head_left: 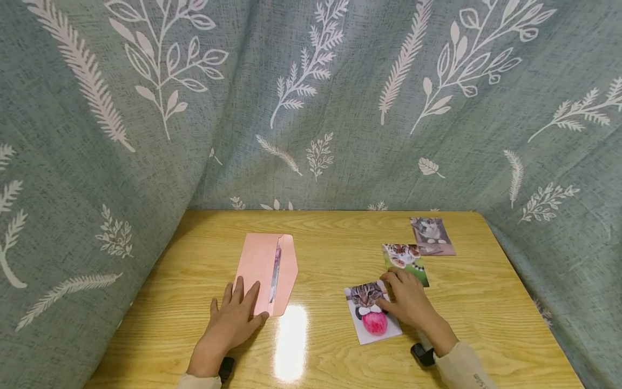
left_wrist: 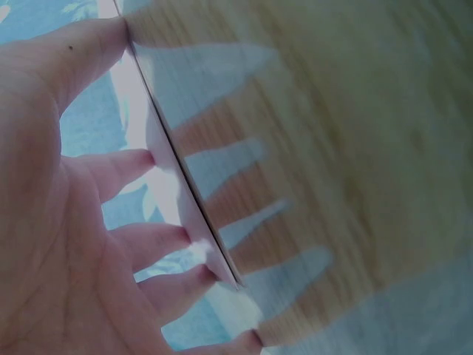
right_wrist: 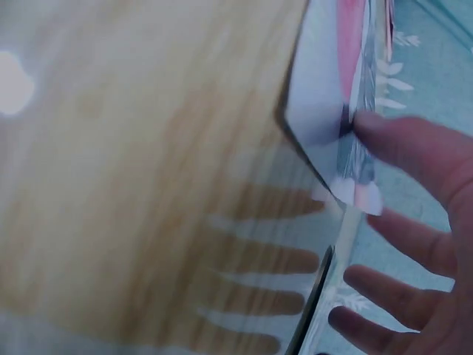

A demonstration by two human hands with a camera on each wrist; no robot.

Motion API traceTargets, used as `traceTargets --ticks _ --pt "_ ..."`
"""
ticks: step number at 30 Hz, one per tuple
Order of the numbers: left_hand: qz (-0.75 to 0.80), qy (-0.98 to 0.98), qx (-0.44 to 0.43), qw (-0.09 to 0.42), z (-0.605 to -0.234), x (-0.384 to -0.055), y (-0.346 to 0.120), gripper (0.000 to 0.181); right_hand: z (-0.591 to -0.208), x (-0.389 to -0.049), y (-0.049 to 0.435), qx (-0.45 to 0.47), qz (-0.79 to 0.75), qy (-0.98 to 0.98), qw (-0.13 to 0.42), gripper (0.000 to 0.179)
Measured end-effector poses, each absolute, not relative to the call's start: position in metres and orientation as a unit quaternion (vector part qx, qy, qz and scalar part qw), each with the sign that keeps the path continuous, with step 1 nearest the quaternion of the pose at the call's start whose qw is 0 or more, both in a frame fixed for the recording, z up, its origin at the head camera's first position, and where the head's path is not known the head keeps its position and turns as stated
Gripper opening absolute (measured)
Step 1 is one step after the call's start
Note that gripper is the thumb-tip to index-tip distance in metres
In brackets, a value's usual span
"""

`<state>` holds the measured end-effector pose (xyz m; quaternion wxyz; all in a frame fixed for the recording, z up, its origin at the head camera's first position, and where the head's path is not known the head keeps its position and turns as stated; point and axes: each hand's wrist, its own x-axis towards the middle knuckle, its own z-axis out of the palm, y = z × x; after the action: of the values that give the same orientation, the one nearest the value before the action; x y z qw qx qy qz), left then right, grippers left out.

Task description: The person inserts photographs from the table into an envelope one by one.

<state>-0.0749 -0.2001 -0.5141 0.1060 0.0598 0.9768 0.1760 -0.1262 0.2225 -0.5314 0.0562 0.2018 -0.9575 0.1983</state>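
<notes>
On the left, a pink envelope [head_left: 255, 262] lies with its pointed flap folded out to the right. A strip of a picture card [head_left: 275, 270] shows in its opening. My left hand [head_left: 232, 320] rests with spread fingers on the envelope's near part, its thumb at the near edge. On the right, my right hand [head_left: 409, 298] is over a card with a cat and a pink ball [head_left: 375, 323]. Its thumb [right_wrist: 403, 144] touches the card's face and the index fingertip is right at the card's edge. The other fingers extend toward a tiger card [head_left: 417, 266].
Behind the tiger card lies a grey-and-white cat card [head_left: 432, 232], their corners meeting or overlapping. The wooden table [head_left: 335, 237] carries a bright glare patch between the hands. A blue-green leaf-patterned curtain [head_left: 359, 162] hangs behind and along both sides.
</notes>
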Motion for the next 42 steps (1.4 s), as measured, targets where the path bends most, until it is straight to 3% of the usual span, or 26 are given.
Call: traceTargets --ticks 7,16,36,42 --pt "0.178 0.977 0.058 0.106 -0.515 -0.075 -0.200 0.075 -0.532 -0.127 0.217 0.183 0.318 -0.927 0.084 0.025" --pt "0.175 0.977 0.060 0.108 -0.515 -0.076 -0.201 0.075 -0.521 -0.128 0.215 0.093 0.448 -0.889 -0.002 0.013" --pt "0.181 0.976 0.058 0.109 -0.514 -0.075 -0.201 0.075 -0.519 -0.153 0.198 0.054 0.546 -0.835 -0.042 0.029" --pt "0.179 0.976 0.058 0.109 -0.515 -0.075 -0.201 0.076 -0.495 -0.156 0.173 0.034 0.585 -0.807 -0.078 0.029"
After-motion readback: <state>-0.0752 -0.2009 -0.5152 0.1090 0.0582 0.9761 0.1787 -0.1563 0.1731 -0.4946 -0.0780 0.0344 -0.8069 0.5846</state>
